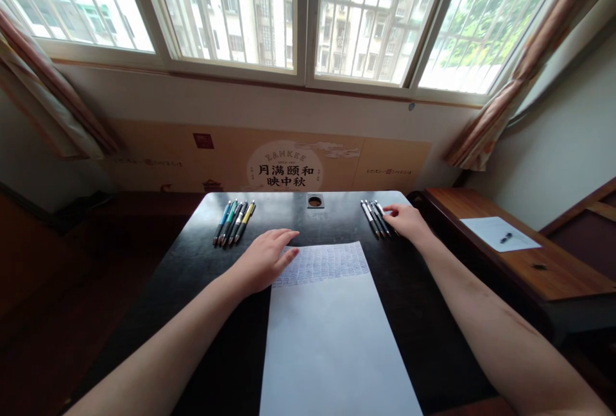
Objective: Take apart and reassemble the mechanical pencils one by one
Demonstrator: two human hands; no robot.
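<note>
Bare left hand with slender, tapering fingers (264, 260): smooth back, rounded fingertips, a distinct thumb; nail detail too small to tell.
Long, smooth, bare left forearm (183, 332): narrow at the wrist, widening evenly to the picture's lower edge.
Bare right hand with a rounded back (408, 220): compact in outline, some fingers hidden.
Long, bare right forearm (486, 297): slim wrist, fuller towards the elbow.
Thin, streak-like mark (523, 323): faint, along the right forearm.

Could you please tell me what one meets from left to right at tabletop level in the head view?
Left-side pens, left hand, square-framed hole, right-side pens, right hand, white paper on the wooden side table.
</note>
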